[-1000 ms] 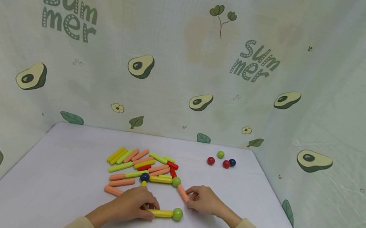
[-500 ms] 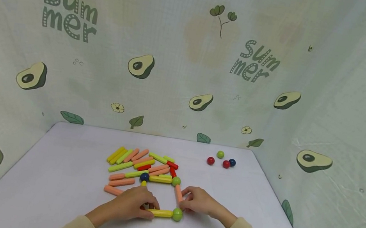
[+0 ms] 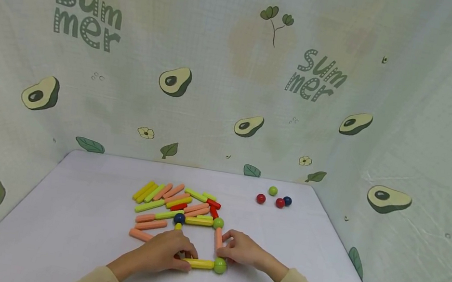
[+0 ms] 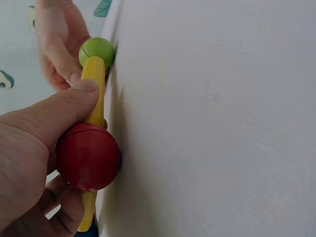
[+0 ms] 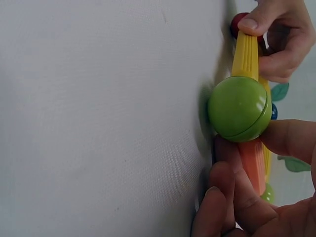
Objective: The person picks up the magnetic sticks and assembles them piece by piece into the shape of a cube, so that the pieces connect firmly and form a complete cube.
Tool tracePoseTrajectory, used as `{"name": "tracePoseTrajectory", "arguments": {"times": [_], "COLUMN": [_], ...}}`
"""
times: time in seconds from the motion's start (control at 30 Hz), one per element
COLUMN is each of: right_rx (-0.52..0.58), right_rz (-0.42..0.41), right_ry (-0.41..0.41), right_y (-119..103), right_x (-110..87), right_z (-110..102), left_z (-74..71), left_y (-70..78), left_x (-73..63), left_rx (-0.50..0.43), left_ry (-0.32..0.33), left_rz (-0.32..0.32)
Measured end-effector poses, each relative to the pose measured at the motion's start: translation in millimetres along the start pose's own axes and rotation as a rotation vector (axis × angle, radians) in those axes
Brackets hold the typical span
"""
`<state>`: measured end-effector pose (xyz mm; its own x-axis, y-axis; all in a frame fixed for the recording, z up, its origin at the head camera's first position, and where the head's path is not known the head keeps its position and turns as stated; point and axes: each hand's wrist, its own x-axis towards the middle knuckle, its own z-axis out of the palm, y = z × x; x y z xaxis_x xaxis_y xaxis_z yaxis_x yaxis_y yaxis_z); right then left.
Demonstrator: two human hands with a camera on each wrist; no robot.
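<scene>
My left hand (image 3: 167, 251) pinches a yellow ribbed stick (image 3: 201, 264) between thumb and fingers. In the left wrist view a red ball (image 4: 89, 157) joins this stick to another yellow one. A green ball (image 3: 220, 265) caps its right end. My right hand (image 3: 246, 251) pinches a salmon-coloured stick (image 3: 218, 237), which runs from the far green ball (image 3: 218, 223) to the near one. A yellow stick (image 3: 199, 222) links the far green ball to a blue ball (image 3: 179, 218). Together the pieces form a four-sided outline lying on the table, its left side partly behind my left hand.
Several loose yellow, lime, salmon and red sticks (image 3: 147, 205) lie close behind and left of the outline. At the back right sit a green ball (image 3: 273, 191), two red balls (image 3: 260, 198) and a blue ball (image 3: 287, 201). Printed cloth (image 3: 220, 62) walls the table.
My right hand has moved left and slightly nearer, swinging the salmon stick's near end in to the near green ball. My left hand has stayed put.
</scene>
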<state>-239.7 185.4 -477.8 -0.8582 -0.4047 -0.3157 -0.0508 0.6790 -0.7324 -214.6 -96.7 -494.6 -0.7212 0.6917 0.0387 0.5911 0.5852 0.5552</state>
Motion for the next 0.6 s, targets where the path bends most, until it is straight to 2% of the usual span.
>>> {"name": "tracePoseTrajectory", "arguments": {"times": [0.6], "right_rx": [-0.032], "right_rz": [0.006], "right_ry": [-0.007], "right_y": [-0.8], "right_x": [-1.1], "right_z": [-1.0], "left_z": [1.0], "left_y": [-0.8], "left_x": [-1.0], "left_rx": [-0.03], "left_ry": [-0.012], "left_rz": [0.008]}}
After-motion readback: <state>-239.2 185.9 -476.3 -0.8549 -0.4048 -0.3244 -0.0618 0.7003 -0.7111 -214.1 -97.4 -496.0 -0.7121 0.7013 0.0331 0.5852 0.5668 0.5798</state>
